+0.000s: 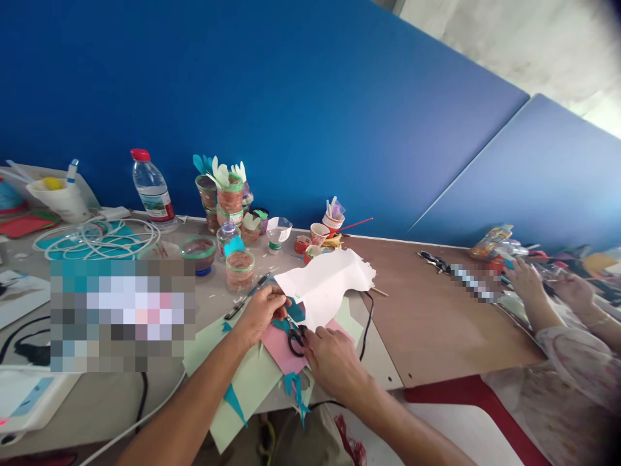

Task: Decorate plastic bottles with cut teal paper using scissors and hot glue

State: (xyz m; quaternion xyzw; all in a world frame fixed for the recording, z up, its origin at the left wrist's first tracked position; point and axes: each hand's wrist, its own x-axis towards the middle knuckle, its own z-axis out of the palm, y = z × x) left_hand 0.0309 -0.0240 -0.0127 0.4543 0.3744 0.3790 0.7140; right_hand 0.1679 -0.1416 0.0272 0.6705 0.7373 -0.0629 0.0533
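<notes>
My left hand point(264, 314) is closed, its thumb and fingers pinching a small piece of teal paper point(295, 310). My right hand point(334, 356) closes on the black handles of a pair of scissors point(295, 343). The scissor blades point up and left, close to the teal paper and my left fingertips. Beneath both hands lie a pink sheet point(276, 353) and pale green sheets point(257, 382). Teal offcuts point(294, 388) are scattered over them. Just beyond the hands rests a white cut sheet point(330, 281), its far edge jagged.
Wrapped cups with paper petals point(229, 194) and a water bottle point(152, 194) stand along the blue partition point(291, 116). Coiled white cable point(97, 239) lies at left. Paper cups point(333, 223) stand behind the white sheet. At right, another person's hands point(528, 291) work over materials.
</notes>
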